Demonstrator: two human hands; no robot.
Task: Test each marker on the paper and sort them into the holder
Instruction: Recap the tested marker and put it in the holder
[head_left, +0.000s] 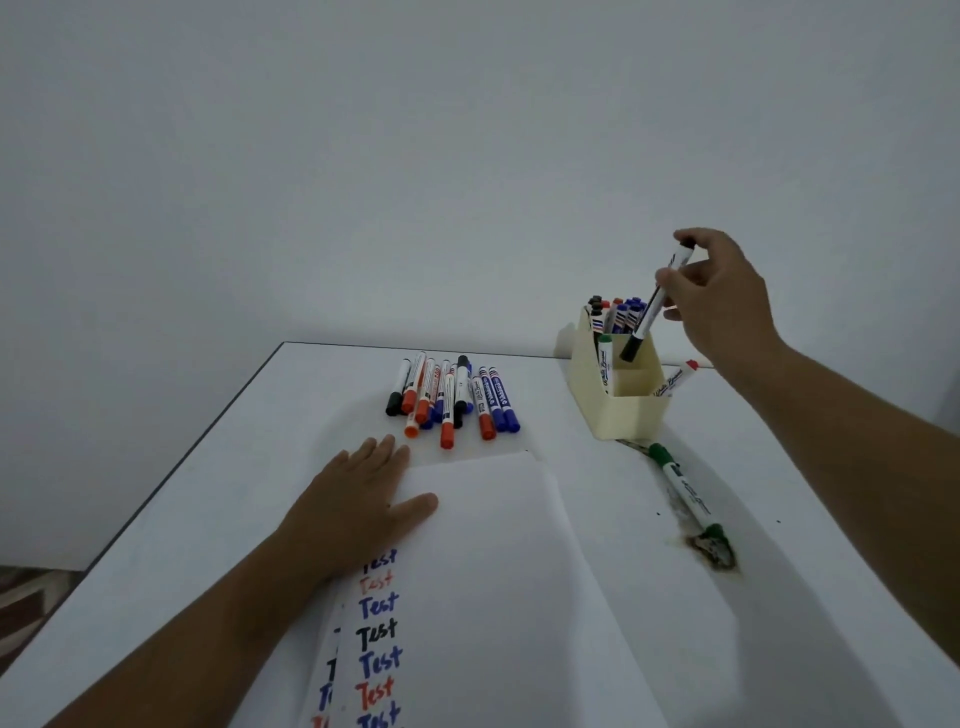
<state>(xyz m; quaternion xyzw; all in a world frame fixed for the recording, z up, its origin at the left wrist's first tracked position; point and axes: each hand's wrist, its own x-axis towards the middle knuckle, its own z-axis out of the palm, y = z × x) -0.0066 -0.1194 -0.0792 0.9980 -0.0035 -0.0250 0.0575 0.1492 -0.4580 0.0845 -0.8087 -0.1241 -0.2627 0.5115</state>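
Observation:
My right hand pinches a black marker by its upper half, cap end down, its tip just above the middle compartment of the cream holder. Several black, red and blue markers stand in the holder's far compartment, and a green-capped one leans in the middle one. My left hand rests flat on the top left of the white paper, which carries a column of "Test" words in blue, red and black. A pile of several untested markers lies beyond the paper.
A green marker lies on the white table in front of the holder, beside a dark stain. A red-capped marker lies behind the holder's right side. The table's left edge runs diagonally; a blank wall stands behind.

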